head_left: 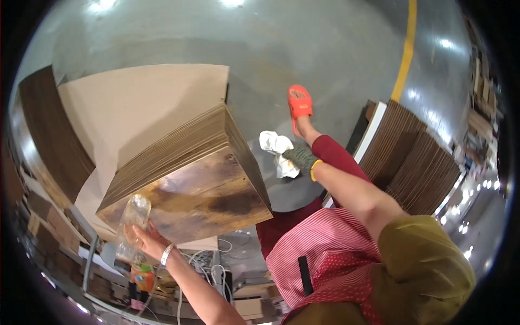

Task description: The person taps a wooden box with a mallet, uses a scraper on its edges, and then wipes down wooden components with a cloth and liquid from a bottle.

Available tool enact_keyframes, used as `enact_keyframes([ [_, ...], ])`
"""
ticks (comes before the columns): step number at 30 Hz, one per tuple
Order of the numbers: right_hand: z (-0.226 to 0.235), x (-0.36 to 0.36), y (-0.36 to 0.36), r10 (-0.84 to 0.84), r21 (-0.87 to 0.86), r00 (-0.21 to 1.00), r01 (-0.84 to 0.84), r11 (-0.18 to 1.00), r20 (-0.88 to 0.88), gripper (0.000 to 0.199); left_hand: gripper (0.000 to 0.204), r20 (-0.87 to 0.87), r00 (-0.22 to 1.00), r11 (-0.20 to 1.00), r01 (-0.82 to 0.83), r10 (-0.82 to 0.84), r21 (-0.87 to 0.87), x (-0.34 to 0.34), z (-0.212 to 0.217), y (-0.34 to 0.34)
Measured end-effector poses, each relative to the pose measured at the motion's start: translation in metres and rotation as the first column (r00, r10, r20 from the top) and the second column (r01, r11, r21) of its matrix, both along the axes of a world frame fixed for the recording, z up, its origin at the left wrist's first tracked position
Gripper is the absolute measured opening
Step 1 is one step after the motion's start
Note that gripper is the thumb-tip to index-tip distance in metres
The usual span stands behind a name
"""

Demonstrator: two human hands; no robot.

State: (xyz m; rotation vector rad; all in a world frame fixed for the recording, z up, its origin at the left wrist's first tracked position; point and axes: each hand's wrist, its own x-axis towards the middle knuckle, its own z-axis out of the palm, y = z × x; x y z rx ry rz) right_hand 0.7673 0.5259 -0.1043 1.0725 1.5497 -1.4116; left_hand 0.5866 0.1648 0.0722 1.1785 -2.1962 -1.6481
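My bare left hand [145,242], with a bracelet at the wrist, is closed around a clear plastic bottle [139,208]. The bottle is over the left front corner of a stack of wood-grain boards [203,192]. Brown mottled grain covers the top board. On the other side of the stack, my right hand [303,158] wears a dark grey-green glove with a yellow cuff. It grips a crumpled white cloth [287,168], held apart from the boards near my knee. The glove hides part of the cloth.
A large beige sheet [157,89] lies beneath and behind the stack. Dark brown panels [51,127] stand at the left, by a metal rail [89,260]. More stacked boards [409,157] are at the right. White cables [216,265] hang near my left forearm. A yellow line [405,54] crosses the floor.
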Motion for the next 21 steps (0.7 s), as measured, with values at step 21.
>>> enact_keyframes([
  [21, 0.105, 0.166, -0.092, -0.775, -0.414, 0.537, 0.822, 0.391, 0.335, 0.033, 0.049, -0.046, 0.956, 0.957, 0.288, -0.289, -0.013, -0.001, 0.004, -0.031],
])
